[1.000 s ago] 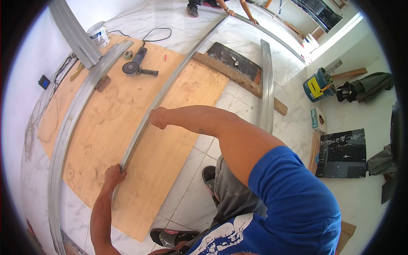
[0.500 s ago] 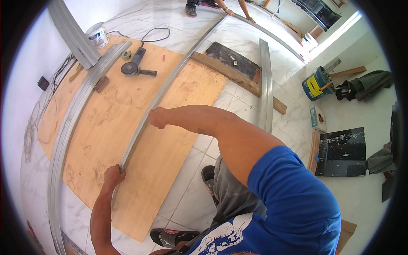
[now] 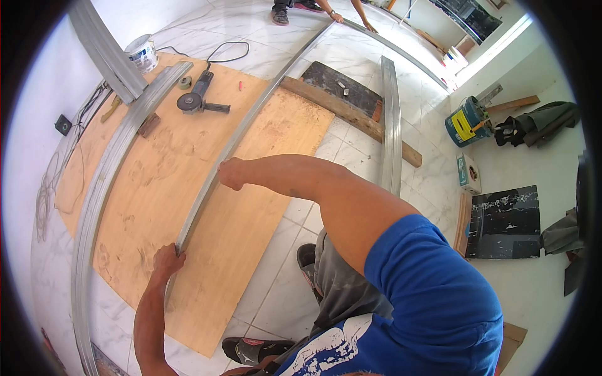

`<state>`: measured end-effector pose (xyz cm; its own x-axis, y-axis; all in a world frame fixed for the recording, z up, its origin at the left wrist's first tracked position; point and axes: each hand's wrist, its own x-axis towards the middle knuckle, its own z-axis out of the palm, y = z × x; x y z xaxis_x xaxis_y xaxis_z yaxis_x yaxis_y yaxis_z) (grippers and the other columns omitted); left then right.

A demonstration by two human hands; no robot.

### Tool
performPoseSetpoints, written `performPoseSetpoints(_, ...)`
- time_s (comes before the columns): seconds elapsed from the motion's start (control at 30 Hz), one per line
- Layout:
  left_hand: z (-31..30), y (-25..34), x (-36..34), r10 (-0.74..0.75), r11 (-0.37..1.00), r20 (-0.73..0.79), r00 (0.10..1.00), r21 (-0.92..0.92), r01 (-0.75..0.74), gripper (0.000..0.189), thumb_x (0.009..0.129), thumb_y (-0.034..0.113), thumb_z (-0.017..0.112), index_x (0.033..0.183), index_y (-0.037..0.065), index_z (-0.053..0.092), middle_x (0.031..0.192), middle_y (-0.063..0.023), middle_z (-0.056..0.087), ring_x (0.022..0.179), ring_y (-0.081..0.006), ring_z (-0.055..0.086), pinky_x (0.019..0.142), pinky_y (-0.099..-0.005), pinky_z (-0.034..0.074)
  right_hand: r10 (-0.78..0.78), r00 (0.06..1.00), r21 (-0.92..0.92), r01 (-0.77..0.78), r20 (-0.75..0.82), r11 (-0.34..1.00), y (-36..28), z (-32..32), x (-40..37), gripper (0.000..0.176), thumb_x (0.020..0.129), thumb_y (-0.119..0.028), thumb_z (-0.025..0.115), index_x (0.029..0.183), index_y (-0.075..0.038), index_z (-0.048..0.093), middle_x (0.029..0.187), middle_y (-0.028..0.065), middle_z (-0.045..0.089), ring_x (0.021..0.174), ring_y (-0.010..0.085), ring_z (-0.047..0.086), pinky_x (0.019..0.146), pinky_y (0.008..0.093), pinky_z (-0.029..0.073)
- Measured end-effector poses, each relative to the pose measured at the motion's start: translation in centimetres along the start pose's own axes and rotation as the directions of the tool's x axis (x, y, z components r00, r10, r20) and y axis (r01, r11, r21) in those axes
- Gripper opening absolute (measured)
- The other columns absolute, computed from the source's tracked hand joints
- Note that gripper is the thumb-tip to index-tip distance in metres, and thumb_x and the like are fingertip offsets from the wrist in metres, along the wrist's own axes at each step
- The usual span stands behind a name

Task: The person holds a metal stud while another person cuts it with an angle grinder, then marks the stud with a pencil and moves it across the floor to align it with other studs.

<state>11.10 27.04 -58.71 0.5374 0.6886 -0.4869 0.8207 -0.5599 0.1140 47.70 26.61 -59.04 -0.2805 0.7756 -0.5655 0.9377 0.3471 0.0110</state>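
Note:
A long, thin metal bar (image 3: 249, 117) runs over a plywood sheet (image 3: 263, 207) from near me to the far side. My left hand (image 3: 168, 259) is closed on its near part, low on the left. Farther along the same bar, my right hand (image 3: 232, 173) is closed round it, with that arm stretched across the view. At the bar's far end, a co-worker's hands (image 3: 370, 27) touch the corner where another metal bar (image 3: 411, 51) meets it. An angle grinder (image 3: 195, 100) lies on the plywood to the left of the bar.
Metal profiles (image 3: 103, 169) lie at the left, and another pair (image 3: 391, 125) stretches right of the plywood. A wooden plank (image 3: 351, 116) crosses beside a dark board (image 3: 332, 80). A green bucket (image 3: 467, 122), a small box (image 3: 468, 173) and a black panel (image 3: 505, 222) are at the right.

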Motion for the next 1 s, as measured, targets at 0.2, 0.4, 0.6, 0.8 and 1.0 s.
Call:
performPoseSetpoints(0.2,-0.2,0.2,-0.1,0.014,1.0,0.0,1.0,0.022,-0.014,0.041,0.079,0.038,0.07,0.094,0.0,0.067,0.091,-0.0201,0.069,0.09,-0.0366,0.066,0.079,-0.047,0.052,-0.034,0.999,-0.012,0.034,0.0,0.999,0.2,0.2,0.1,0.039,0.077,-0.016,0.069,0.11,0.005,0.068,0.131,0.0211,0.055,0.122,0.0333,0.053,0.094,0.0429,0.05)
performPoseSetpoints(0.4,0.0,0.0,-0.1,0.028,0.999,-0.012,1.0,0.021,-0.028,0.04,0.079,0.038,0.068,0.094,0.0,0.066,0.09,-0.0204,0.069,0.09,-0.0372,0.065,0.08,-0.0474,0.051,-0.035,0.999,-0.025,0.035,-0.003,0.999,0.0,0.0,-0.2,0.036,0.077,-0.017,0.07,0.108,0.002,0.07,0.129,0.0198,0.057,0.121,0.0324,0.054,0.094,0.0426,0.051)
performPoseSetpoints(0.6,0.1,-0.1,0.0,0.027,1.0,-0.007,1.0,0.006,-0.027,0.04,0.079,0.038,0.068,0.093,0.0,0.066,0.091,-0.0206,0.068,0.091,-0.0371,0.065,0.08,-0.0474,0.051,-0.026,1.0,-0.023,0.026,-0.012,0.999,-0.1,-0.1,-0.7,0.035,0.077,-0.015,0.069,0.107,0.002,0.07,0.126,0.019,0.058,0.12,0.0317,0.054,0.092,0.0423,0.052)
performPoseSetpoints(0.8,0.2,-0.1,0.0,0.016,1.0,0.006,1.0,0.016,-0.016,0.041,0.079,0.039,0.068,0.093,0.0,0.066,0.091,-0.0206,0.069,0.091,-0.0369,0.066,0.08,-0.0475,0.051,-0.021,1.0,-0.018,0.021,-0.008,1.0,-0.4,-0.8,-1.5,0.034,0.078,-0.012,0.066,0.108,0.004,0.069,0.124,0.0195,0.059,0.118,0.0318,0.056,0.092,0.0422,0.052)
performPoseSetpoints(1.0,0.7,-0.5,0.3,0.049,0.999,-0.045,0.998,0.015,-0.048,0.042,0.078,0.039,0.069,0.088,-0.001,0.065,0.086,-0.0215,0.068,0.086,-0.0389,0.066,0.076,-0.0478,0.052,0.019,1.0,-0.012,-0.019,-0.01,1.0,-0.4,-0.7,-1.4,0.035,0.078,-0.012,0.066,0.109,0.005,0.068,0.125,0.0198,0.059,0.119,0.0316,0.055,0.093,0.0418,0.05)
